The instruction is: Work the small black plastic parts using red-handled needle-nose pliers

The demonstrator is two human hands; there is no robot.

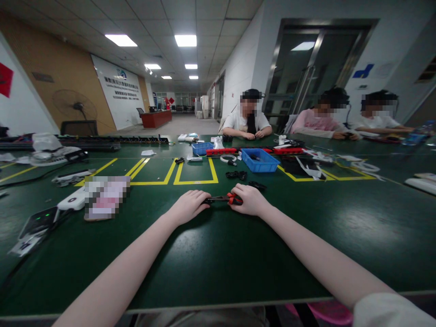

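My right hand [251,200] is closed around the red and black handles of a pair of pliers [221,199], just over the green table [218,259]. The pliers' metal jaws point left, toward my left hand [190,206]. That hand is closed, its fingertips on a small dark piece that meets the jaws; the piece is too small to name. Behind my right hand lie dark coiled cables [236,175].
A blue bin [259,161] and a smaller blue bin [203,148] stand beyond my hands, near a red strip [221,151]. At left lie a phone [107,197] and a white power strip [72,199]. Three people sit across the table.
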